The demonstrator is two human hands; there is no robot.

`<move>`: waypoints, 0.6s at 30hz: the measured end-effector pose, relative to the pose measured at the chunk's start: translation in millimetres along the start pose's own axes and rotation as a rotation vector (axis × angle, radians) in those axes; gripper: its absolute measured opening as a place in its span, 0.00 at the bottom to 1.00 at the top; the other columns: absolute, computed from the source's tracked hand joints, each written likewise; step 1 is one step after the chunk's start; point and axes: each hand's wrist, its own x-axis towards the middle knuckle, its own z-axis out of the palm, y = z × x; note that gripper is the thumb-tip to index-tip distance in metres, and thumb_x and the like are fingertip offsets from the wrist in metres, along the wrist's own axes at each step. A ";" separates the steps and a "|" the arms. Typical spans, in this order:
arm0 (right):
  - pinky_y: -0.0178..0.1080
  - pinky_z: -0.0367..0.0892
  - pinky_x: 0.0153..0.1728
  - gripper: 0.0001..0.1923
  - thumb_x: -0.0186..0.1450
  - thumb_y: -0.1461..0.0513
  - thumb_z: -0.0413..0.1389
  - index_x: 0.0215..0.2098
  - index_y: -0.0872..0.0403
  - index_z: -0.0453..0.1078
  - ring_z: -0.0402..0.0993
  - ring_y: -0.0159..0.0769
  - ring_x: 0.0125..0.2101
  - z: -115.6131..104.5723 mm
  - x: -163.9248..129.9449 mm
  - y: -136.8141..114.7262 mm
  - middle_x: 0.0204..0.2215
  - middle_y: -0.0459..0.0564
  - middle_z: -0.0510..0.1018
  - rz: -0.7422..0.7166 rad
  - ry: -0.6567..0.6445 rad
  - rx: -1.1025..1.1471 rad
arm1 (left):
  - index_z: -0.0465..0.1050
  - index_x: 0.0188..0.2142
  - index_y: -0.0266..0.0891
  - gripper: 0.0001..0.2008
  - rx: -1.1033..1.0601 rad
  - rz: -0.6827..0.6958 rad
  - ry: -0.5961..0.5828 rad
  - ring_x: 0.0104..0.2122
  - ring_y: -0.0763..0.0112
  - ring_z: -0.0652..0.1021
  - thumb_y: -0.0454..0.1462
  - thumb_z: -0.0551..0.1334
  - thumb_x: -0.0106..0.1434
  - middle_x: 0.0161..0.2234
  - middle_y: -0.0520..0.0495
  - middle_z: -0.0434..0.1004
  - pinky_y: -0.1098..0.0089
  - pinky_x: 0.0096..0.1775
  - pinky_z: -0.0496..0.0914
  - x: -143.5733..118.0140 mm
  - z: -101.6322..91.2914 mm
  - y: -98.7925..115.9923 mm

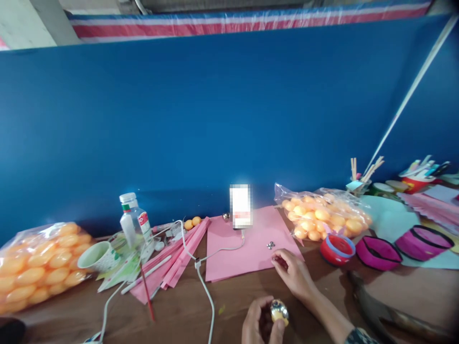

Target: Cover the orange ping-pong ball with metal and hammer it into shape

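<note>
The left hand [260,325] is cut off by the bottom edge of the picture, so only its fingers and thumb are seen. They are curled around a small yellow egg [279,313] with a shiny top; the egg sits at the fingertips, pinched between thumb and fingers, just above the wooden table [229,306]. What the shiny part is, I cannot make out.

The right hand [294,274] comes from the lower right, its forearm partly out of view. It rests at the near edge of the pink sheet [247,248], fingertips pressed together on something small and dark (too small and blurred to name). It is near the egg but not touching it. Just beyond its fingers lie some tiny metal pieces [270,245] on the sheet.

A phone [240,205] stands against the blue wall [215,119]; its screen is blurred out. A white cable [201,267] runs from it over the table and leaves the picture at the bottom.

At the left are a bag of eggs [36,265], cut by the edge, a cup [98,257], a bottle [132,220] and pink strips [172,263]. At the right are another bag [322,217], a red lid [337,249] and two magenta bowls [401,246]. The far right things are blurred.
</note>
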 end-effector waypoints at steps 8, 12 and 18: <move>0.35 0.68 0.32 0.05 0.59 0.64 0.48 0.32 0.52 0.65 0.72 0.35 0.28 5.2 3.5 5.6 0.28 0.48 0.74 -0.002 0.067 0.069 | 0.70 0.39 0.39 0.17 0.234 0.180 0.031 0.34 0.61 0.74 0.45 0.61 0.52 0.34 0.41 0.75 0.66 0.38 0.68 -1.1 -4.5 26.8; 0.35 0.67 0.31 0.04 0.58 0.65 0.48 0.31 0.52 0.65 0.72 0.35 0.27 5.4 3.3 4.2 0.27 0.47 0.74 -0.020 0.075 0.042 | 0.70 0.40 0.39 0.15 0.303 0.186 -0.004 0.36 0.62 0.74 0.43 0.60 0.54 0.36 0.41 0.75 0.66 0.40 0.68 -3.7 -5.6 35.2; 0.34 0.67 0.29 0.05 0.57 0.66 0.48 0.30 0.52 0.65 0.72 0.35 0.29 2.3 3.7 1.3 0.27 0.47 0.74 -0.042 0.087 0.020 | 0.69 0.41 0.39 0.15 0.280 0.166 -0.007 0.38 0.62 0.74 0.42 0.59 0.55 0.38 0.41 0.74 0.65 0.42 0.68 -4.2 -5.7 31.7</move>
